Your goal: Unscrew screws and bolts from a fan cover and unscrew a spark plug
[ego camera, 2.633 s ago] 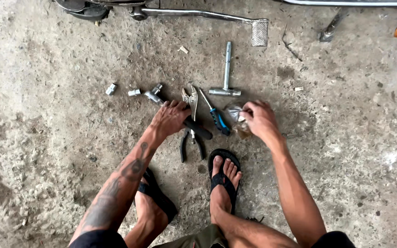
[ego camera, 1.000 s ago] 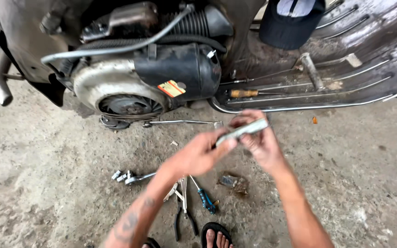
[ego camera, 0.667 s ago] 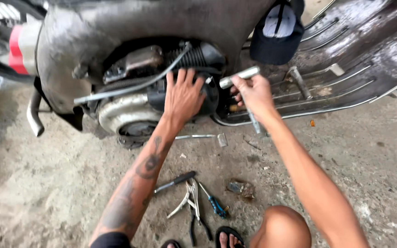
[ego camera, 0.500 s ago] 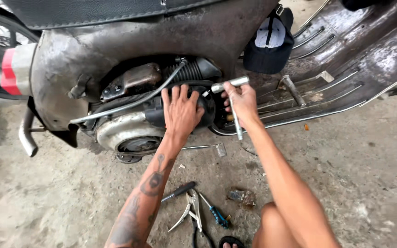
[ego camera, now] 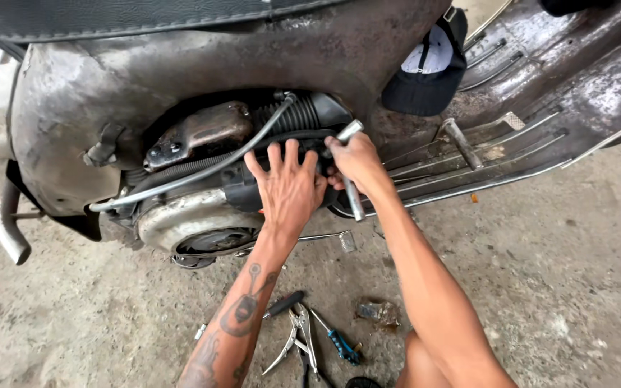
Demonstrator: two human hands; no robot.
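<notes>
Exhaust pipe: at the far left I see a dull metal exhaust pipe [ego camera: 10, 228] curving down beside the scooter's rusted side panel [ego camera: 73, 122], above the bare concrete floor [ego camera: 73, 316].

Engine: I see the open bay holding a brown corroded cover [ego camera: 199, 133], a ribbed black hose [ego camera: 292, 115] and a grey cable [ego camera: 203, 169] that runs across them down to the round silver fan housing [ego camera: 195, 226].

Left hand: I see my left hand [ego camera: 287, 188] lying flat on the black engine shroud [ego camera: 242, 188], fingers spread and released, gripping nothing; the tattooed forearm rises from the lower edge.

Right hand: I see my right hand [ego camera: 357, 162] just beside the left, touching it at the fingertips, clenched round a T-handle socket wrench [ego camera: 352, 188]. Its silver cross-bar sticks out above the knuckles and the shaft hangs below the fist. I cannot tell what the working end meets inside the bay.

Floor tools: below the forearms I see locking pliers [ego camera: 297, 338], a blue-handled screwdriver [ego camera: 339, 345] and a black-handled tool [ego camera: 282, 305] lying close together, with a small crumpled wrapper [ego camera: 377, 312] near them.

Kick lever: I see a thin metal lever [ego camera: 328, 237] poking out under the engine.

Cap: to the right I see a dark cap [ego camera: 429, 72] hanging against the body.

Footboard: at the far right I see the ribbed footboard [ego camera: 540, 136], worn and rusty, with a brake pedal [ego camera: 461, 142] standing on it.
</notes>
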